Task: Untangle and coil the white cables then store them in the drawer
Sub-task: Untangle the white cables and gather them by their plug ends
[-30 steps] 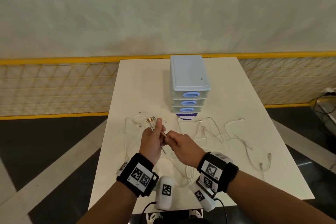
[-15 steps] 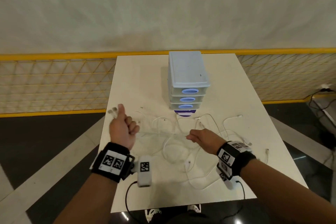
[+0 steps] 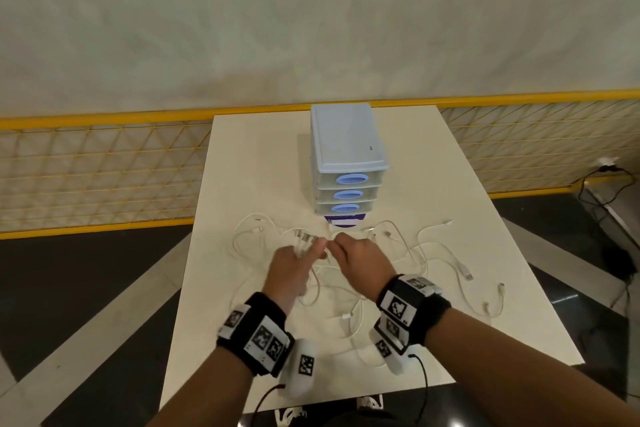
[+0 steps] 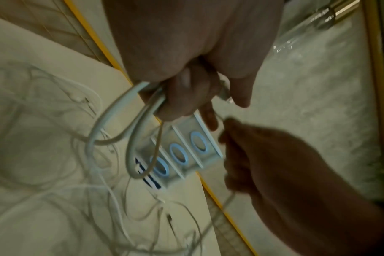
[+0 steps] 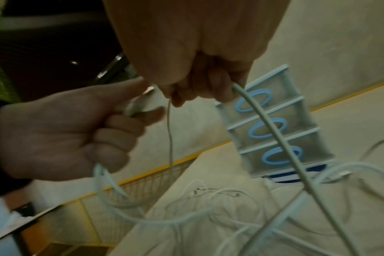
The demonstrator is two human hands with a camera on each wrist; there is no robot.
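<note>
— So, how will these white cables [image 3: 349, 274] handle?

— Light, limp and springy, I'd judge. They lie in one loose tangle across the near half of the table [image 3: 249, 163], just in front of the drawer unit [image 3: 348, 152]. Pulling mid-length would likely tighten the knots, so the stiff plug ends are the place to take hold.

— And the hands?

— The left hand [image 3: 291, 267] has its fingers curled round a small bundle of cable, with several metal plug ends [image 3: 306, 237] sticking out past the thumb. The right hand [image 3: 360, 262] is closed too, holding one cable that trails down into the pile, its knuckles almost touching the left's.

— How many of each?

— One drawer unit with three drawers, all closed, each with a blue oval handle [image 3: 352, 179]. It stands at the middle of the far edge, with a dark blue-and-white label [image 3: 344, 218] at its foot. The cables overlap too much to count; several, certainly.
</note>
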